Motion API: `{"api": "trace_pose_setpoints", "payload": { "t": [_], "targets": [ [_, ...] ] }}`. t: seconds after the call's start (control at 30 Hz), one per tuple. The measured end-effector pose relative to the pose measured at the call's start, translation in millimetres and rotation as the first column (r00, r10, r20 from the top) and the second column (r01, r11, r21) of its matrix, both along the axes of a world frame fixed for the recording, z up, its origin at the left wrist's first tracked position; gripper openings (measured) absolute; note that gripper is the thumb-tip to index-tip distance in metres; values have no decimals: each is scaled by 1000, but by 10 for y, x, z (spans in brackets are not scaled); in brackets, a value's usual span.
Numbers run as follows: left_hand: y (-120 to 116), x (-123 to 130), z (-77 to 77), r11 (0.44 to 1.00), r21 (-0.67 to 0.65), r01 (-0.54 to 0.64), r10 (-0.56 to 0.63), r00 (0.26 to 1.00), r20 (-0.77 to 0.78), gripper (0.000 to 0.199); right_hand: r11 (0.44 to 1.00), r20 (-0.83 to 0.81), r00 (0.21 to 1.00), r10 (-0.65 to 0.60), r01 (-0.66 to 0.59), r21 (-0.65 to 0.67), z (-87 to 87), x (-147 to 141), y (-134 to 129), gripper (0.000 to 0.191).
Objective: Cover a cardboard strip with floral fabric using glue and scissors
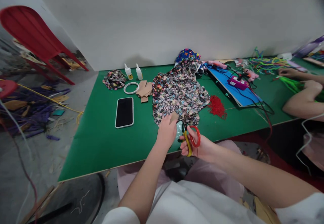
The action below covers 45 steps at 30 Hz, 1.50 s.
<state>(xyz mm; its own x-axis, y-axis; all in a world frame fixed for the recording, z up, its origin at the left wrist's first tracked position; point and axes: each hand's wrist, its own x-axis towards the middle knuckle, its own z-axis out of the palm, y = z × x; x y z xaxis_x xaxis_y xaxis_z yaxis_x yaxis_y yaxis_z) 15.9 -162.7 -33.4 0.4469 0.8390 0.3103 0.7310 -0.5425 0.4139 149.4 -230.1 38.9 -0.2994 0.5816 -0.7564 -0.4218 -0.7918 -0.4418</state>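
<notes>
My left hand (167,131) is at the near edge of a floral cloth (177,92), fingers closed on a small brown cardboard piece (173,117). In my right hand (202,148) is a pair of scissors (194,137) with one red and one yellow handle loop. Their dark blades point away from me, toward the cloth's near edge. How far the blades are apart I cannot tell. Under and between the hands lies a clear plastic piece (179,129). Further cardboard pieces (145,89) are stacked left of the cloth.
On the green table (101,153) are a phone (124,112), a white ring (131,88), two glue bottles (128,72), bunched floral fabric (114,80), red yarn (217,107), a blue folder (235,85) and a purple power strip (238,82) with cables. Another person's arm (303,99) is at right.
</notes>
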Motion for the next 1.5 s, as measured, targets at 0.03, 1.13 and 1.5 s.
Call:
{"api": "trace_pose_setpoints", "payload": {
  "t": [0.03, 1.13, 1.5],
  "targets": [
    [0, -2, -8, 1000, 2, 0, 0, 1000, 6, 26, 1000, -2, 1000, -18, 18, 2, -6, -18, 1, 46],
    [319, -287, 50, 799, -557, 227, 283, 675, 681, 39, 839, -293, 789, -540, 532, -113, -195, -858, 178, 29],
    [278, -272, 98, 779, -577, 244, 339, 611, 715, 33, 833, -290, 786, -546, 544, -95, -238, -857, 170, 27]
  ]
}}
